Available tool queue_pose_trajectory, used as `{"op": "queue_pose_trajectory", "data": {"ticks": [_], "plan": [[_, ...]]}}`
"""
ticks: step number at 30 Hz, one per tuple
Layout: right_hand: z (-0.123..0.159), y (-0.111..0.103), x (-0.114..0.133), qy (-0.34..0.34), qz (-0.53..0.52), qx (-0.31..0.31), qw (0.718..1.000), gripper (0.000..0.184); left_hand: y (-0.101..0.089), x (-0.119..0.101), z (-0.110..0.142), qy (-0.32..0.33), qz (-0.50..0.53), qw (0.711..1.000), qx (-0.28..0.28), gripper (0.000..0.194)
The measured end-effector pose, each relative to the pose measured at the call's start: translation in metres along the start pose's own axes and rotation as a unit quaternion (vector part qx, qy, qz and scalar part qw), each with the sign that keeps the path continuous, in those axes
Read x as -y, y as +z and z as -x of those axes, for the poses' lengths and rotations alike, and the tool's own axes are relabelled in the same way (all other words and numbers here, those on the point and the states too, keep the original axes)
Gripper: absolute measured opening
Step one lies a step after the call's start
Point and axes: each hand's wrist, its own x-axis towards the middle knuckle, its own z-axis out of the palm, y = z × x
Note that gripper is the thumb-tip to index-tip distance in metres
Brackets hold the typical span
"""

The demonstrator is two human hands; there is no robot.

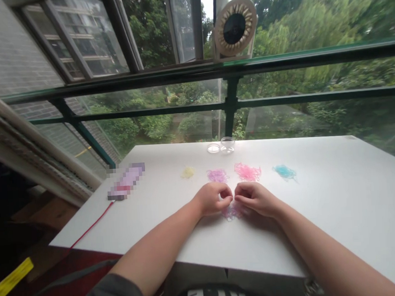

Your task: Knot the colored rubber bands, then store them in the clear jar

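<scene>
My left hand [218, 197] and my right hand [254, 198] meet over the white table, their fingertips nearly touching. Thumb and forefinger are pinched together on each hand; whatever lies between them is too small to make out. Just below the fingers is a mixed pile of thin rubber bands [233, 212], purple and pink, partly covered by the hands. Beyond them, sorted by colour, lie a yellow pile [187, 172], a purple pile [217, 176], a pink pile [247, 171] and a blue pile [285, 171] of similar bands.
At the table's far edge stand a clear round tub [227, 145] and its lid [213, 149]. A blurred-out phone-like object [126, 181] with a red cable [92, 226] lies on the left. Behind the white table [337, 193] run a green railing [148, 111] and windows, with a round fan [235, 27] above.
</scene>
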Motion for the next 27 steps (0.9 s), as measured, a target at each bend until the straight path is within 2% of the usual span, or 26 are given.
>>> {"op": "queue_pose_trajectory", "data": {"ticks": [7,15,22,27], "plan": [[0.000,-0.005,-0.006,-0.028,0.051,0.000,0.998,0.016,0.000,0.004,-0.001,-0.002,-0.001,1.000,0.001,0.007],[0.000,-0.007,-0.011,-0.028,0.014,-0.028,0.999,0.020,-0.009,0.015,0.001,-0.027,0.023,0.998,-0.049,0.007],[-0.002,0.000,-0.007,-0.018,0.040,-0.028,0.999,0.022,0.000,0.009,-0.002,0.026,0.009,0.999,-0.022,0.009],[-0.002,-0.001,-0.005,-0.018,0.036,-0.019,0.999,0.023,-0.001,0.006,-0.001,0.015,0.004,1.000,-0.004,0.008]]}}
